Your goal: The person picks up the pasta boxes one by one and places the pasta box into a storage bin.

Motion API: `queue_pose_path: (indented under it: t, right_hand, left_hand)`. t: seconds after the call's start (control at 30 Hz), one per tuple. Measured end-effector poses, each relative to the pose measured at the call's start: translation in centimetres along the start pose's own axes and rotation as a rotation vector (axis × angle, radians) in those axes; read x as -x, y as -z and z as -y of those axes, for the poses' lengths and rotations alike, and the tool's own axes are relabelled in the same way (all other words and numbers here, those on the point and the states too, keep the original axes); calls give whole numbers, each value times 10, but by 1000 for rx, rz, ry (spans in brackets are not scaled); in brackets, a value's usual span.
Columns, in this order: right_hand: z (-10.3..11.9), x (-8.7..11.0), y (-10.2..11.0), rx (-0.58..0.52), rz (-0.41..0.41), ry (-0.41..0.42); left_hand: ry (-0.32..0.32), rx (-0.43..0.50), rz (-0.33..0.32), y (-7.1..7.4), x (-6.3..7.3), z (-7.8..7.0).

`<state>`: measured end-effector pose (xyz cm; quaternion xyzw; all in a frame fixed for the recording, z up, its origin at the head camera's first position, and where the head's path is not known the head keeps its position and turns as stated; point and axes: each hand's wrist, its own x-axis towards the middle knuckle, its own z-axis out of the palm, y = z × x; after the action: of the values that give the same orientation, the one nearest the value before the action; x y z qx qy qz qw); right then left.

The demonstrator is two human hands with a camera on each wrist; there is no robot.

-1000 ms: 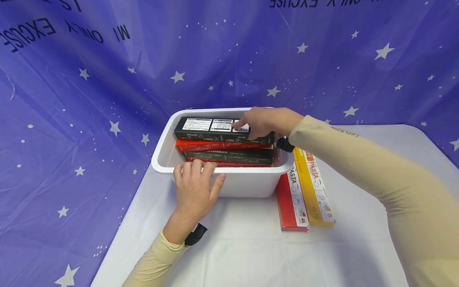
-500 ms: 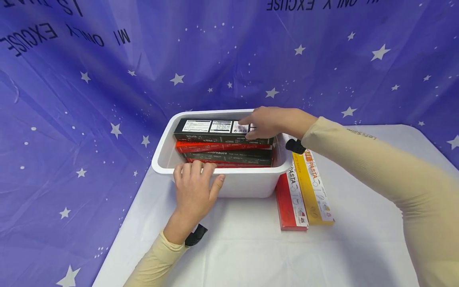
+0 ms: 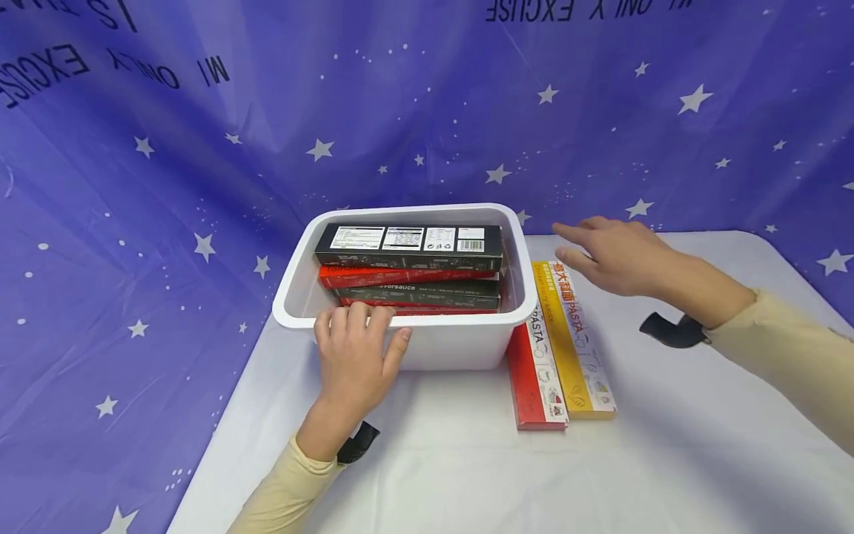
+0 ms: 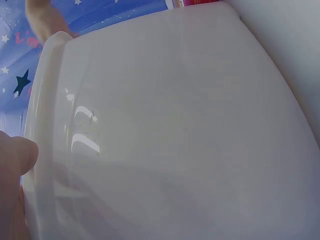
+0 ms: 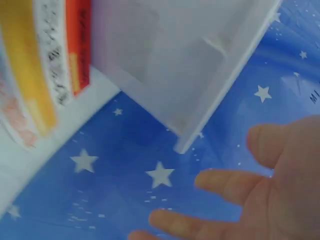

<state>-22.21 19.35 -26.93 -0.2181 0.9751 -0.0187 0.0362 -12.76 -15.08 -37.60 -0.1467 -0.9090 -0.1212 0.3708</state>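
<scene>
Left hand grips one white bin; right hand, fingers spread, near two pasta boxes.

Under the fingers of the left hand, the plastic bin is white; past those fingertips lie a dark grey sauce carton, a red carton and a black carton with white label panels. Nearest the fingers of the right hand, the chicken curry pasta box is yellow and white, the other pasta box red and white. Beyond all the fingers, white stars and black lettering pattern the violet-blue backdrop
</scene>
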Motion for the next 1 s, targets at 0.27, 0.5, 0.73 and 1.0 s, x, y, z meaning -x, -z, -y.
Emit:
queue_pose_path:
  t: [0.27,0.5,0.73,1.0]
  right_hand:
    - [-14,46,-59,-44,-57,-100]
    - [-8,74,-100,-100,-102,-147]
    - [5,87,-139,-159,-145,-134]
    - [13,91,-168,-246,-164,-147]
  left_hand:
    - [-2,-10,-8,1,2,3]
    - [-6,-1,-1,0,2,2]
    - [-3,1,-6,0,2,0]
    - [-1,0,3,0,1,1]
